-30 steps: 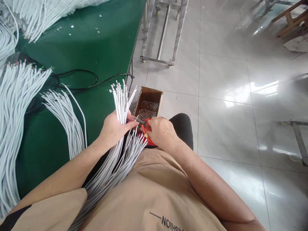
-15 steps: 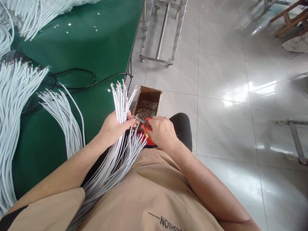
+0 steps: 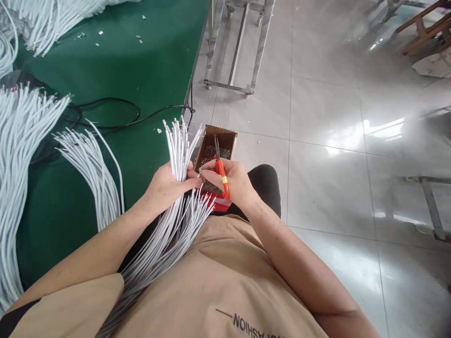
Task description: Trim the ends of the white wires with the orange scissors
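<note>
Two hands, both occupied, meeting above the lap. Left hand (image 3: 167, 183): closed round a bundle of white cables (image 3: 179, 152), thumb across the front; cut ends stand up and fan out above the grip, tails run down beside the torso. Judgement: held this high so that the ends stay free while the bundle keeps together.

Right hand (image 3: 241, 183): thumb and forefinger pinched at one small end beside the left thumb; whether they grip the wire or only its covering is too small to tell. Red-handled cutters (image 3: 220, 169) lie across the same hand, tips pointing up and away. Probable reason: fingertips are freed without putting the tool down.

Just below the grip, a second sheaf of cables (image 3: 202, 206) leans across the lap, ends toward the right wrist; seemingly kept apart from the upright ones as a separate group.

Cardboard box (image 3: 229, 135) behind and below the hands, small bits on its bottom. Likely set there to catch what drops.

Further out, left: green table (image 3: 158, 61) with a smaller bundle (image 3: 95, 166), a larger bundle (image 3: 17, 150), a black cord (image 3: 162, 109) and pale scraps (image 3: 139, 39). Beyond the box: a wheeled metal frame (image 3: 237, 49) on the tiled floor (image 3: 324, 108).
</note>
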### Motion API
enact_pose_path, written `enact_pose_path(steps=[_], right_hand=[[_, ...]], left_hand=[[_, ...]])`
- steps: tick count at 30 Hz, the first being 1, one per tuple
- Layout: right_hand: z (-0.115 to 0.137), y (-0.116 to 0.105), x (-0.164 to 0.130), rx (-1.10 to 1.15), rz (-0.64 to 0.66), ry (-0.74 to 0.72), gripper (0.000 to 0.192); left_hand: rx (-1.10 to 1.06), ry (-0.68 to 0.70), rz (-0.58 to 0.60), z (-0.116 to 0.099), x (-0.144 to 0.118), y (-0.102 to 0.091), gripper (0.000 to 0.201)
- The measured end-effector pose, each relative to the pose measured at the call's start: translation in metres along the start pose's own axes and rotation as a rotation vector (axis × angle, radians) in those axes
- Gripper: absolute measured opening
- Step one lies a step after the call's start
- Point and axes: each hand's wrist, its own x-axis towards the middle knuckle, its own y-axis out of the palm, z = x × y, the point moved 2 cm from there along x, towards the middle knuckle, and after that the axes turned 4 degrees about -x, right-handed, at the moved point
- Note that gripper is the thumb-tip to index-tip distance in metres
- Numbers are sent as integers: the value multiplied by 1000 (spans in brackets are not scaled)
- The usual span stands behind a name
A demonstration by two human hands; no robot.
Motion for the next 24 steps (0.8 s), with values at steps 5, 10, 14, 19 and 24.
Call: enact_pose_path(steps=[5,10,14,19,24], right_hand=[[-3,3,0,18,-40,27,14],[-12,15,0,81,-145,54,12],[-7,20,2,220,-60,104,12],[2,10,0,335,57,154,13],[-2,9,0,223,-39,163,13]], left_hand=[[-40,-27,58,-4,0,2,35],[53,19,66,-9,0,1,27],[128,26,18,-8,0,0,26],[42,26,42,-4,1,1,25],[76,56,53,-5,1,2,24]])
